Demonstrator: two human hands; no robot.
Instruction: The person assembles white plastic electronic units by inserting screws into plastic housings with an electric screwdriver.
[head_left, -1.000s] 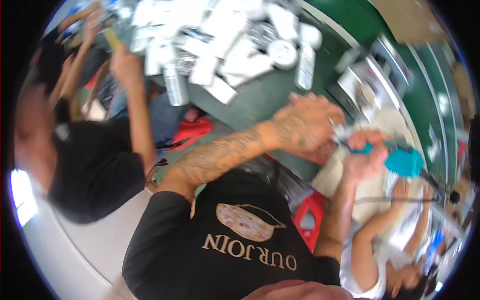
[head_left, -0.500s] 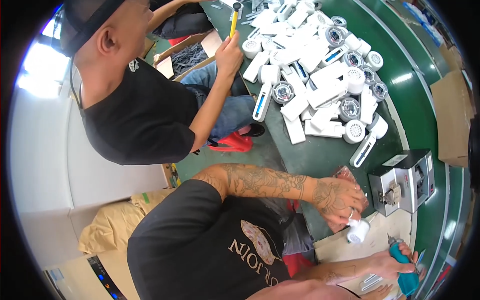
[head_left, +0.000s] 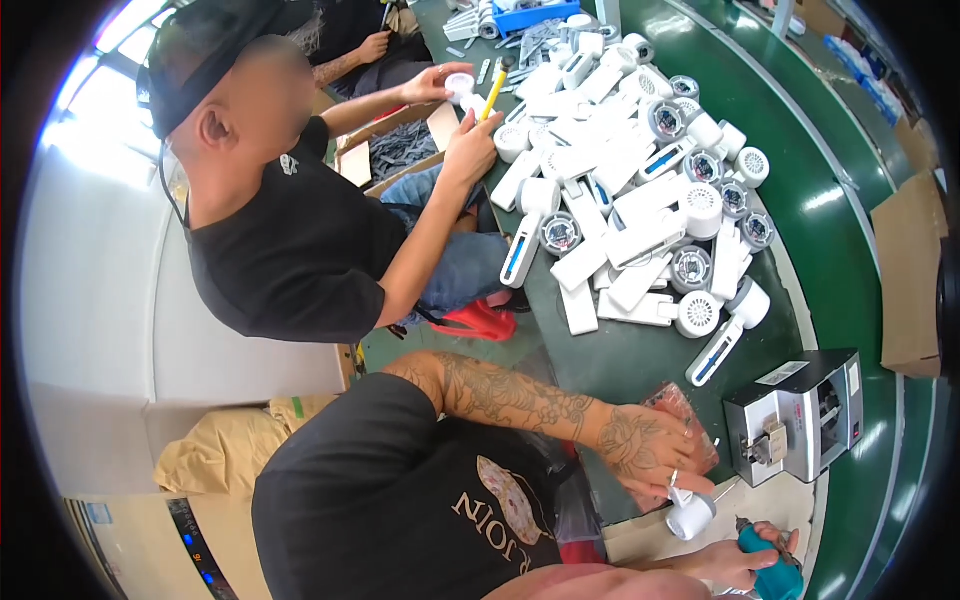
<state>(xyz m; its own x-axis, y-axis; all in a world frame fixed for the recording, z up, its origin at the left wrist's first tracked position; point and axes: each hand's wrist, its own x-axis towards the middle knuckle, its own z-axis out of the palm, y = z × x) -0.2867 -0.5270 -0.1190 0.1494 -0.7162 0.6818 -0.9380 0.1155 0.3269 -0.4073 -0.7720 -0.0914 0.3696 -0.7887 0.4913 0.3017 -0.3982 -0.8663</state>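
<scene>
My tattooed left hand [head_left: 645,450] is closed, its fingers curled on a small white handheld fan [head_left: 690,517] whose round head hangs below the ringed finger. Under that hand lies a reddish flat block [head_left: 708,450], partly covered. Near the lower edge, my right hand [head_left: 732,563] grips a teal electric screwdriver [head_left: 782,582]. Its tip points up and left, a short gap from the fan head. Beyond both hands stands a grey and black box-shaped machine [head_left: 790,420], which looks like a screw feeder. Pale board [head_left: 640,538] lies beneath the fan.
A large heap of white handheld fans [head_left: 640,190] covers the green table on the left. A co-worker [head_left: 290,240] beside me holds a yellow-handled tool [head_left: 496,90] and a round white part [head_left: 459,86]. A blue tray [head_left: 537,16] and a cardboard box [head_left: 908,270] stand farther off.
The view has shifted, so most things appear lower. The screwdriver tip is slightly closer to the fan in my left hand. The co-worker's other hand and its white part have come into view.
</scene>
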